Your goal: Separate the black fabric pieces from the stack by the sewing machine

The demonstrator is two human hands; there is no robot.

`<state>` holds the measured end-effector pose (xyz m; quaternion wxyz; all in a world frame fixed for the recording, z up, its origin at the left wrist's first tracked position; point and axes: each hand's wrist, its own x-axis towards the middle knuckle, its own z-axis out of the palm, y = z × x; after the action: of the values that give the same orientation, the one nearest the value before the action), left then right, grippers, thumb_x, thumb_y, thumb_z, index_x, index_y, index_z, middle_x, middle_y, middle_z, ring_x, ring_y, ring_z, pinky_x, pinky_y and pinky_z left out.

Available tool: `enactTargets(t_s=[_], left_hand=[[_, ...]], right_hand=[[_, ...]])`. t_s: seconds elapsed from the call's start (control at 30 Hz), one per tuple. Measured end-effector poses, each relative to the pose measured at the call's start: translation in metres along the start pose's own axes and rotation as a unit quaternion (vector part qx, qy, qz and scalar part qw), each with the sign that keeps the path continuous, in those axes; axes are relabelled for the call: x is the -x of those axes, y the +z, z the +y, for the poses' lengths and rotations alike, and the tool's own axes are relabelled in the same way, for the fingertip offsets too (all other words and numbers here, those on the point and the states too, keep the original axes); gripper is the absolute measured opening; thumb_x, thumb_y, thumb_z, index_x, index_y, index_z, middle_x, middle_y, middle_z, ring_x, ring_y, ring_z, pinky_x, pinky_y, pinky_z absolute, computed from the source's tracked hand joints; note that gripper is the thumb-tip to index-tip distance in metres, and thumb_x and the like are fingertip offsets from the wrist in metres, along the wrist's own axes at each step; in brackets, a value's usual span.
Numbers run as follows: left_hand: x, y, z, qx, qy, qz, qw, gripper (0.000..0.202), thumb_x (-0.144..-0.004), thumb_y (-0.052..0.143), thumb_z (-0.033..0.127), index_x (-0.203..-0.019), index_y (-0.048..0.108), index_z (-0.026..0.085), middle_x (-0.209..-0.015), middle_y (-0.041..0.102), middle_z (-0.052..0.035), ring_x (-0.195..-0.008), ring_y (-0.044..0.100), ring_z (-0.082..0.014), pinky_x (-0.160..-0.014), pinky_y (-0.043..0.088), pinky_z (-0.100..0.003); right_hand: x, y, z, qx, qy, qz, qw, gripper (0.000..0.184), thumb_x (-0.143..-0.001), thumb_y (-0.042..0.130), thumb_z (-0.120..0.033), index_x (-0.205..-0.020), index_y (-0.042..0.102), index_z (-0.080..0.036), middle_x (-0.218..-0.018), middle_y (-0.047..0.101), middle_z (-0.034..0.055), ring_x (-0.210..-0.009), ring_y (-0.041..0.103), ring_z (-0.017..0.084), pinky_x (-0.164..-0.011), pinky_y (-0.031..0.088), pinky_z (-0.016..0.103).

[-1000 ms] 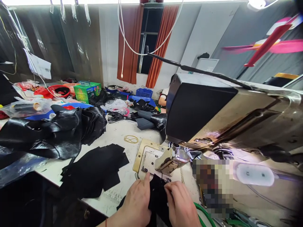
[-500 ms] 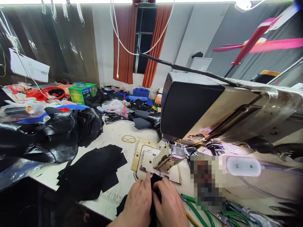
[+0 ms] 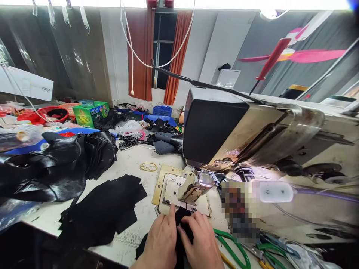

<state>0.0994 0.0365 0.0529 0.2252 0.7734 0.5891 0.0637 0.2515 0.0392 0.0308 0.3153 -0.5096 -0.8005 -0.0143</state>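
Observation:
A piece of black fabric (image 3: pixel 182 213) lies at the front of the sewing machine's (image 3: pixel 193 188) presser foot and needle area, between my two hands. My left hand (image 3: pixel 163 237) rests along its left side, index finger pointing toward the needle and the other fingers curled onto the cloth. On the other side, my right hand (image 3: pixel 204 239) pinches the fabric with bent fingers and thumb. More of the black cloth shows below and left of my left hand. The fingertips sit just short of the needle. A flat stack of black cut pieces (image 3: pixel 103 209) lies to the left.
Shiny black leather-like pieces (image 3: pixel 64 164) are heaped at the left. Green-handled scissors (image 3: pixel 234 246) lie right of my right hand. The machine head (image 3: pixel 215 127) overhangs the table. A yellow loop of cord (image 3: pixel 148 167) and a green box (image 3: pixel 91 114) are farther back.
The whole view has shifted slightly, with most things now farther left. Both hands keep nearly the same place and hold on the black fabric before the needle.

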Motion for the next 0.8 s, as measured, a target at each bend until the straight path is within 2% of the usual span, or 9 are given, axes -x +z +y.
enactTargets(t_s=[0.13,0.23,0.33,0.4,0.5,0.57,0.63,0.7,0.8], left_hand=[[-0.002,0.020,-0.011,-0.001,0.033,0.042,0.999,0.078,-0.076,0.041,-0.004,-0.151,0.019,0.000,-0.130,0.059,-0.0209,-0.121,0.052,-0.0334,-0.106,0.044,-0.045],[-0.003,0.024,-0.014,-0.007,0.045,0.058,0.997,0.076,-0.078,0.039,-0.003,-0.151,0.019,-0.001,-0.122,0.062,-0.0208,-0.115,0.055,-0.0328,-0.102,0.046,-0.045],[-0.003,0.021,-0.014,-0.013,0.041,0.053,0.998,0.081,-0.075,0.042,-0.004,-0.152,0.018,0.002,-0.123,0.062,-0.0199,-0.114,0.055,-0.0320,-0.103,0.045,-0.044],[-0.002,0.019,-0.014,-0.012,0.023,0.036,0.999,0.092,-0.067,0.048,-0.005,-0.152,0.016,0.003,-0.127,0.060,-0.0200,-0.116,0.053,-0.0329,-0.105,0.043,-0.043],[-0.001,0.013,-0.013,0.000,0.001,0.010,1.000,0.101,-0.060,0.053,-0.005,-0.153,0.014,0.004,-0.131,0.058,-0.0192,-0.117,0.052,-0.0334,-0.105,0.042,-0.041],[-0.001,0.008,-0.013,0.011,-0.003,0.002,1.000,0.101,-0.060,0.055,-0.004,-0.153,0.015,0.004,-0.132,0.058,-0.0195,-0.119,0.051,-0.0334,-0.105,0.042,-0.039],[-0.002,0.005,-0.013,0.015,-0.005,-0.003,1.000,0.099,-0.061,0.055,-0.004,-0.152,0.017,0.002,-0.132,0.058,-0.0205,-0.120,0.051,-0.0334,-0.105,0.042,-0.039],[-0.004,0.003,-0.013,0.010,-0.010,-0.006,1.000,0.098,-0.060,0.054,-0.005,-0.151,0.019,0.002,-0.130,0.059,-0.0203,-0.119,0.053,-0.0331,-0.104,0.043,-0.040],[-0.004,0.005,-0.014,-0.004,-0.004,-0.003,1.000,0.099,-0.060,0.052,-0.006,-0.152,0.018,0.003,-0.131,0.059,-0.0199,-0.119,0.052,-0.0331,-0.104,0.042,-0.041]], right_hand=[[-0.001,0.007,-0.005,-0.010,0.025,-0.045,0.999,0.016,-0.083,0.055,-0.008,-0.082,0.055,-0.024,-0.078,0.057,0.0015,-0.074,0.056,0.022,-0.060,0.047,0.033],[-0.001,0.012,-0.017,0.024,0.022,-0.006,0.999,0.019,-0.080,0.052,-0.004,-0.076,0.052,-0.022,-0.076,0.054,0.0020,-0.073,0.052,0.022,-0.061,0.044,0.034],[-0.004,0.007,-0.018,0.093,-0.014,0.044,0.995,0.019,-0.085,0.046,-0.003,-0.078,0.052,-0.021,-0.075,0.052,0.0038,-0.071,0.048,0.022,-0.063,0.042,0.035],[-0.009,-0.004,-0.003,0.127,-0.021,0.073,0.989,0.016,-0.089,0.045,-0.006,-0.085,0.054,-0.018,-0.075,0.053,0.0047,-0.071,0.050,0.021,-0.063,0.044,0.035],[-0.011,-0.026,0.037,0.188,-0.009,0.110,0.976,0.013,-0.088,0.046,-0.010,-0.085,0.057,-0.016,-0.072,0.057,0.0061,-0.067,0.054,0.023,-0.058,0.047,0.035],[-0.008,-0.038,0.059,0.198,-0.039,0.089,0.975,0.028,-0.078,0.041,0.001,-0.080,0.060,-0.019,-0.068,0.061,0.0042,-0.061,0.059,0.021,-0.053,0.049,0.032],[-0.004,-0.044,0.066,0.158,-0.053,0.047,0.985,0.040,-0.072,0.037,0.007,-0.085,0.062,-0.020,-0.071,0.066,0.0022,-0.063,0.064,0.018,-0.054,0.052,0.028],[-0.001,-0.044,0.055,0.086,-0.029,0.011,0.996,0.035,-0.082,0.041,0.003,-0.098,0.061,-0.022,-0.081,0.068,0.0024,-0.073,0.067,0.017,-0.063,0.056,0.026],[-0.002,-0.032,0.023,-0.004,-0.012,-0.006,1.000,0.014,-0.094,0.051,-0.016,-0.105,0.057,-0.022,-0.086,0.062,0.0040,-0.081,0.064,0.018,-0.068,0.056,0.027]])
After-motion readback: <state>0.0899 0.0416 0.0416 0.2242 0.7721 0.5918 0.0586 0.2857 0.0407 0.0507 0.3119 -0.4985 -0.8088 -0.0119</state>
